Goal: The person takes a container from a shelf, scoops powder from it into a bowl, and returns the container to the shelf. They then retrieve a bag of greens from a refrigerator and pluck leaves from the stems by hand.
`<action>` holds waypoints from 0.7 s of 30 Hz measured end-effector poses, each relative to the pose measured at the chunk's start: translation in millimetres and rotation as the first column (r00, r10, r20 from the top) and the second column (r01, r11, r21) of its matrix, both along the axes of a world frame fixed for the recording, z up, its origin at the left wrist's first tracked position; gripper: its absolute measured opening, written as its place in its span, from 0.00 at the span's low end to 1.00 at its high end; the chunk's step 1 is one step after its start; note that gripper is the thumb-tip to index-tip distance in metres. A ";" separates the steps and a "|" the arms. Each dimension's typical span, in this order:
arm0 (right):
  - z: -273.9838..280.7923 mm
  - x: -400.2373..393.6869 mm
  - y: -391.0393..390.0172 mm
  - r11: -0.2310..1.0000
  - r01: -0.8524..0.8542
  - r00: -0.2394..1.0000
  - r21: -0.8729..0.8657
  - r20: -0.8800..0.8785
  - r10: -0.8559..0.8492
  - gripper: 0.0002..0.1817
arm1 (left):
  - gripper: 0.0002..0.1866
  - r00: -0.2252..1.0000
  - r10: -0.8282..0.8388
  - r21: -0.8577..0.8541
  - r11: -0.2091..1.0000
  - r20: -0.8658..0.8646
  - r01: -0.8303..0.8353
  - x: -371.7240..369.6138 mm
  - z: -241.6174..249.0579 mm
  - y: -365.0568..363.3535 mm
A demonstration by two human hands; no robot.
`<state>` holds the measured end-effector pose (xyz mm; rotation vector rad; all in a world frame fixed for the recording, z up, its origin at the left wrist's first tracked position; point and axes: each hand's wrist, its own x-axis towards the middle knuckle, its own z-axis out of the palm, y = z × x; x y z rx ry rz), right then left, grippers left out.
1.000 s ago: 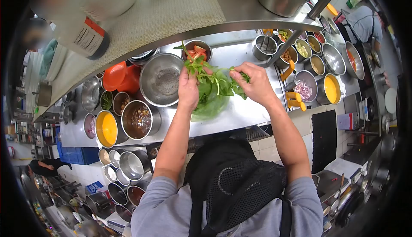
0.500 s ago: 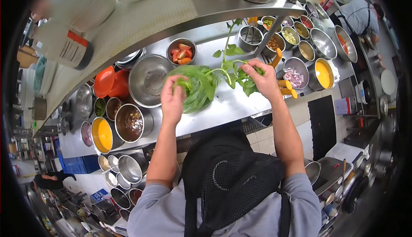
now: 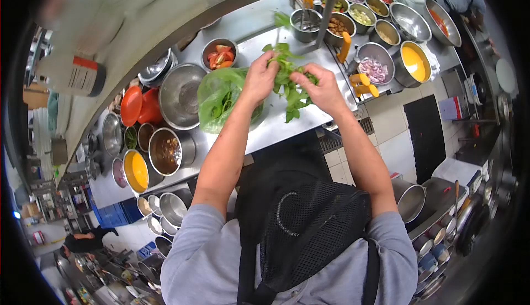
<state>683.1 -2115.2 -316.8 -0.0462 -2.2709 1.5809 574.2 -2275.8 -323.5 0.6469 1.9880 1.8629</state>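
Observation:
My left hand (image 3: 260, 77) pinches the top of a bunch of leafy green herbs (image 3: 290, 96) over the steel counter. My right hand (image 3: 320, 88) is closed on the same herbs from the other side, thumb and fingers together. The leaves hang down between both hands, and a stem rises above them. Just left of my left hand lies a green translucent plastic bag (image 3: 212, 111) with more leaves inside. My left forearm covers part of it.
A bowl of cut tomatoes (image 3: 221, 54) and a mesh strainer bowl (image 3: 179, 96) are left. To the right stand a pan of chopped onion (image 3: 373, 68), yellow-handled utensils (image 3: 344, 47) and a pot of yellow liquid (image 3: 415, 62). A steel shelf (image 3: 243, 1) overhangs the counter.
My left hand has moved from the bag to the herbs, close to my right hand. My right hand has shifted slightly left and down. The view has tilted a little.

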 end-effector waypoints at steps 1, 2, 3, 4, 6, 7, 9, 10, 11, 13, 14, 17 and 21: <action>-3.7 1.3 4.3 1.000 -0.017 0.999 -0.017 0.044 0.018 0.16 | 0.10 1.000 -0.018 0.001 1.000 -0.007 0.018 -2.6 -7.6 1.4; -11.2 1.8 10.0 0.994 0.008 0.997 -0.109 0.078 0.000 0.18 | 0.10 0.997 -0.008 -0.068 0.998 -0.077 0.003 -6.9 -17.9 0.5; -20.0 1.7 17.4 0.994 0.019 0.997 -0.106 0.070 -0.011 0.18 | 0.10 0.989 0.002 -0.133 0.991 -0.148 -0.022 -10.5 -24.5 0.1; -25.7 0.8 25.9 0.968 0.070 0.996 -0.243 0.068 -0.056 0.18 | 0.11 0.977 0.006 -0.207 0.977 -0.213 -0.051 -10.1 -20.9 1.0; -23.2 -0.6 42.9 0.915 0.174 0.983 -0.364 0.120 -0.139 0.18 | 0.12 0.971 -0.044 -0.280 0.960 -0.233 -0.024 -5.6 -7.0 2.7; -12.7 -2.1 47.6 0.915 0.172 0.984 -0.365 0.112 -0.140 0.18 | 0.12 0.967 -0.090 -0.357 0.934 -0.237 0.000 -3.7 0.7 3.6; 3.3 -4.5 56.1 0.936 0.114 0.990 -0.334 0.113 -0.081 0.17 | 0.12 0.961 -0.145 -0.393 0.919 -0.237 0.042 -3.9 7.8 6.5; 3.0 -10.4 59.9 0.940 0.076 0.992 -0.333 0.122 -0.037 0.17 | 0.13 0.953 -0.197 -0.427 0.900 -0.229 0.084 -3.7 11.4 9.1; 4.8 -15.6 61.0 0.939 0.080 0.992 -0.333 0.121 -0.042 0.17 | 0.13 0.952 -0.202 -0.427 0.900 -0.230 0.088 -3.7 15.3 10.9; 11.0 -24.9 57.2 0.938 -0.169 0.978 -0.303 0.063 0.196 0.17 | 0.12 0.909 -0.347 -0.475 0.855 -0.230 0.207 -0.5 28.0 13.6; 14.9 -28.3 55.8 0.928 -0.251 0.961 -0.274 0.047 0.273 0.17 | 0.12 0.910 -0.347 -0.475 0.856 -0.229 0.206 -0.8 26.8 14.7; 18.2 -35.8 64.2 0.936 -0.320 0.933 -0.146 0.121 0.338 0.16 | 0.11 0.857 -0.371 -0.373 0.898 -0.357 0.233 -8.0 25.3 13.3; 14.6 -37.0 65.7 0.944 -0.321 0.945 0.079 0.090 0.314 0.13 | 0.11 0.897 -0.430 -0.408 0.840 -0.098 0.358 -14.5 22.2 3.9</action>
